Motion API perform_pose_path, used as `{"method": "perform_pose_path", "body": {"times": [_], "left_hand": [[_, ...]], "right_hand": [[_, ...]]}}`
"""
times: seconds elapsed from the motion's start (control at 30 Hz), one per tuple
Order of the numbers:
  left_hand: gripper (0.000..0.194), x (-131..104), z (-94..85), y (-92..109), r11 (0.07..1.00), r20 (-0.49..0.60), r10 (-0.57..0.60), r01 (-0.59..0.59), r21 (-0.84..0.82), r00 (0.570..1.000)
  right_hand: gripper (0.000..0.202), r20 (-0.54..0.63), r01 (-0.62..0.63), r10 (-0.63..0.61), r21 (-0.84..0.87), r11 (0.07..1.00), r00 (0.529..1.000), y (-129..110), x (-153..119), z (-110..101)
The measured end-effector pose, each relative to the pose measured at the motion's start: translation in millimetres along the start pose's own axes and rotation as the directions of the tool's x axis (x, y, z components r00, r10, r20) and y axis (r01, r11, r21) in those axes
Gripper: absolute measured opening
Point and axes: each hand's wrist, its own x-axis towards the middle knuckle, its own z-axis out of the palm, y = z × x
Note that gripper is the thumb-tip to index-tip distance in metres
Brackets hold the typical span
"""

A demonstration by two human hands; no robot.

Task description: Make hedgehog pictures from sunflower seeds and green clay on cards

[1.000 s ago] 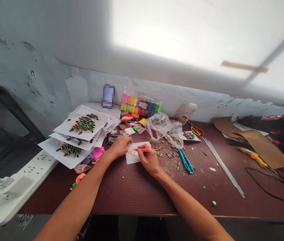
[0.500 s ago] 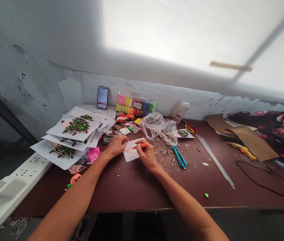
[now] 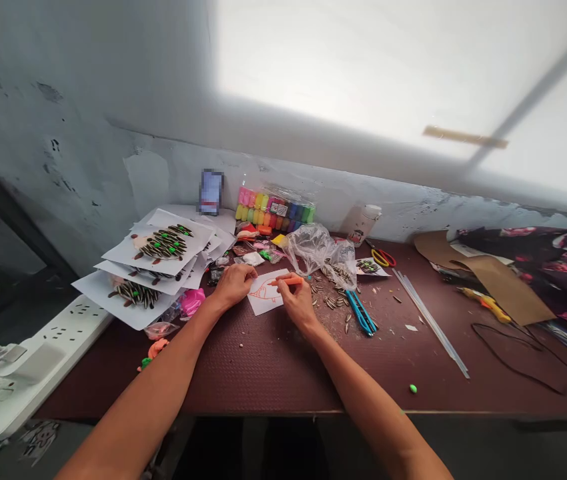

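Observation:
A small white sheet (image 3: 264, 305) with an orange line drawing lies on the dark red table between my hands. My right hand (image 3: 296, 300) is closed round an orange pen (image 3: 288, 281), whose tip points left over the drawing. At the sheet's upper left edge rests my left hand (image 3: 235, 283), fingers bent together; whether it pinches the paper is too small to tell. Sunflower seeds (image 3: 332, 301) lie scattered to the right of my right hand, beside a clear plastic bag (image 3: 308, 245) and a blue cutter (image 3: 361, 313).
Stacked sheets with seed hedgehogs (image 3: 163, 245) stand at the left, near a white power strip (image 3: 58, 347). Behind are a phone (image 3: 211, 192), coloured clay packs (image 3: 276, 210) and a bottle (image 3: 363, 225). Scissors (image 3: 382, 257), clear sticks (image 3: 431, 323) and a yellow glue gun (image 3: 488, 303) lie right.
My right hand has shifted slightly right and up with the orange pen, uncovering more of the drawing. My left hand stays at the sheet's edge. The whole view has moved a little.

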Motion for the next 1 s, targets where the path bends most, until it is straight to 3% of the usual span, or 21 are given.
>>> {"method": "perform_pose_path", "body": {"times": [0.2,0.57,1.0], "left_hand": [[0.027,-1,5.2,-1,0.997,0.06,0.064,-0.067,0.05,0.996],[0.026,1,11.2,-5,0.991,0.067,0.136,-0.136,-0.003,0.988],[0.029,-1,7.2,2,0.995,0.088,0.091,-0.095,0.039,0.992]], "right_hand": [[0.029,-0.002,-0.008,0.008,-0.044,0.999,1.0,4,-10,-4],[0.036,0.019,0.02,-0.018,-0.112,0.993,1.0,0,-15,-2],[0.037,0.039,0.03,-0.027,-0.096,0.995,0.999,0,-16,-3]]}}
